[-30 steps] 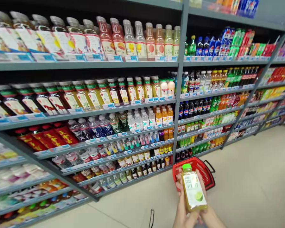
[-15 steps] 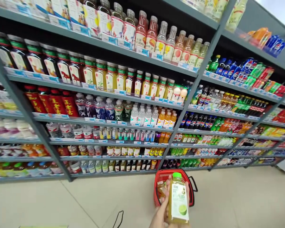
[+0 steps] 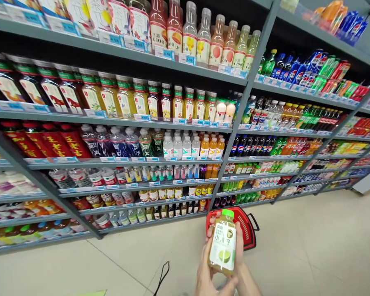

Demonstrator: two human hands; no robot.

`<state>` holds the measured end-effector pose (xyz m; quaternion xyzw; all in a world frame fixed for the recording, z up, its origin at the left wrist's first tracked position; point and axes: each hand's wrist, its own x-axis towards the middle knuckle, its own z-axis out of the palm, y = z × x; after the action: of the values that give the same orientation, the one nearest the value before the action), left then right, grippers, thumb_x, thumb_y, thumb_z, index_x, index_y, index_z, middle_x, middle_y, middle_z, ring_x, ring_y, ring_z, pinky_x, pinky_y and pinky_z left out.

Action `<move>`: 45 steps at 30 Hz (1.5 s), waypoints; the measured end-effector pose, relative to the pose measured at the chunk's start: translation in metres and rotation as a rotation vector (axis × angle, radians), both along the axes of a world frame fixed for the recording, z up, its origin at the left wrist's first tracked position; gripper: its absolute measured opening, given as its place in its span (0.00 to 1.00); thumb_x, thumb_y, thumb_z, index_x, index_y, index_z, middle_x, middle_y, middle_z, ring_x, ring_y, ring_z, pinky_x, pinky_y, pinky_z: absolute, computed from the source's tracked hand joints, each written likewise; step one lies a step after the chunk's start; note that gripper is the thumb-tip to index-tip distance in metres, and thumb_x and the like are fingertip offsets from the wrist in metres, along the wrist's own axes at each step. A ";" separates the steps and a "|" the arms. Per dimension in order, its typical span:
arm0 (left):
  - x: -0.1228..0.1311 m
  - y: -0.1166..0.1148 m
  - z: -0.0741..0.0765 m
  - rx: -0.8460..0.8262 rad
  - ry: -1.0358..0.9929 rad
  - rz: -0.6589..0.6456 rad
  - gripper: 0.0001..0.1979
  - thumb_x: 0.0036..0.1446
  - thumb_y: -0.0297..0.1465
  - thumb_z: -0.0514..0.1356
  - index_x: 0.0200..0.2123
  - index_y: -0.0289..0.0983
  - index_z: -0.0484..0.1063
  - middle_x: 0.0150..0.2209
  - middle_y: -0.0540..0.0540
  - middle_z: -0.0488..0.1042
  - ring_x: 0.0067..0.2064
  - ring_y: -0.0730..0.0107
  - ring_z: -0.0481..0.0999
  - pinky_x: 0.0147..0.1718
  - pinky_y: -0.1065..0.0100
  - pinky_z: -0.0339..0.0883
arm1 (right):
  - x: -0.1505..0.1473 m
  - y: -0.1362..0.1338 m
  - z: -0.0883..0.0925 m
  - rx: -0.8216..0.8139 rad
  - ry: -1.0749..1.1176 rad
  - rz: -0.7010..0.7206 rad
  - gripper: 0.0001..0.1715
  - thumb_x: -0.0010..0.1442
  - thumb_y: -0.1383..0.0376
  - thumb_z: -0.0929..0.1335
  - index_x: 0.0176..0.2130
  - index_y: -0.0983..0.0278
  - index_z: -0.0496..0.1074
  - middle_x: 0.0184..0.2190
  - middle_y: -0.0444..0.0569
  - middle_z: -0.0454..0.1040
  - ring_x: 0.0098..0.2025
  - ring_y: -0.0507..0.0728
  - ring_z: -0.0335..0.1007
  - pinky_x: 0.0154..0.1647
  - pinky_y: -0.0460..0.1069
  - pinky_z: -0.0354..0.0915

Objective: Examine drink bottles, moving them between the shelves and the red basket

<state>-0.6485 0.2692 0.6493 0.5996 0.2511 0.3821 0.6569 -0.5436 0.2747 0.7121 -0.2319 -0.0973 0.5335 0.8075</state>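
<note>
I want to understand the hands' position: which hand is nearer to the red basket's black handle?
Right. The right hand holds the bottle on the side toward the black handle; the left hand holds the opposite side, farther away.

Grey shelves [image 3: 203, 70] w/ btls [image 3: 125, 100]

There are two hands [image 3: 204, 264], one held bottle [image 3: 223, 248] and one red basket [image 3: 246, 225].

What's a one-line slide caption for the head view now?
Left hand and right hand hold a green-capped bottle, with a red basket and drink shelves beyond.
</note>
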 end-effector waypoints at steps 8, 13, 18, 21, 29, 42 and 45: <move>-0.004 0.012 0.008 0.135 0.037 0.118 0.45 0.49 0.50 0.73 0.66 0.41 0.65 0.59 0.35 0.71 0.57 0.46 0.79 0.45 0.57 0.82 | -0.005 -0.001 -0.007 0.079 0.011 -0.095 0.29 0.57 0.44 0.75 0.51 0.57 0.76 0.45 0.51 0.82 0.41 0.63 0.80 0.45 0.58 0.78; -0.013 0.019 0.024 0.077 0.100 0.032 0.48 0.47 0.44 0.76 0.68 0.41 0.61 0.60 0.34 0.74 0.55 0.48 0.80 0.45 0.57 0.82 | 0.002 -0.005 -0.006 0.032 0.002 -0.137 0.37 0.55 0.38 0.74 0.53 0.58 0.76 0.47 0.53 0.82 0.38 0.62 0.80 0.42 0.59 0.78; -0.016 0.023 0.025 -0.065 0.043 -0.182 0.47 0.57 0.49 0.69 0.73 0.39 0.55 0.45 0.39 0.81 0.39 0.60 0.82 0.35 0.65 0.79 | 0.013 -0.002 0.000 -0.030 -0.026 -0.089 0.39 0.58 0.37 0.72 0.55 0.61 0.75 0.46 0.53 0.83 0.36 0.62 0.81 0.36 0.56 0.77; -0.015 0.020 0.017 -0.357 -0.084 -0.472 0.43 0.61 0.61 0.58 0.64 0.33 0.67 0.22 0.51 0.72 0.19 0.73 0.67 0.17 0.74 0.62 | 0.018 -0.002 -0.002 -0.051 -0.017 -0.083 0.36 0.62 0.41 0.71 0.59 0.59 0.72 0.46 0.52 0.84 0.39 0.62 0.83 0.34 0.53 0.76; -0.012 0.017 0.010 -0.787 -0.442 -0.821 0.44 0.64 0.66 0.42 0.42 0.31 0.77 0.38 0.37 0.79 0.18 0.77 0.68 0.12 0.75 0.55 | 0.023 -0.002 0.002 0.011 -0.016 -0.077 0.28 0.62 0.47 0.70 0.54 0.60 0.73 0.40 0.50 0.85 0.34 0.58 0.80 0.30 0.49 0.72; -0.008 0.021 0.016 -0.714 -0.324 -0.764 0.47 0.60 0.68 0.46 0.43 0.29 0.79 0.41 0.32 0.80 0.20 0.76 0.68 0.15 0.73 0.57 | 0.027 0.001 0.000 0.006 -0.013 -0.083 0.25 0.64 0.48 0.68 0.52 0.61 0.74 0.40 0.49 0.84 0.34 0.58 0.80 0.29 0.49 0.72; -0.008 0.018 0.016 -0.639 -0.242 -0.687 0.45 0.58 0.67 0.53 0.53 0.32 0.76 0.44 0.32 0.80 0.27 0.69 0.72 0.18 0.71 0.63 | 0.029 -0.001 0.000 -0.052 -0.015 -0.089 0.25 0.65 0.48 0.68 0.52 0.62 0.74 0.41 0.50 0.84 0.35 0.58 0.81 0.31 0.49 0.73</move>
<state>-0.6565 0.2868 0.6657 0.3672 0.0651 0.1141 0.9208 -0.5145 0.2739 0.7125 -0.2610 -0.0789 0.4976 0.8235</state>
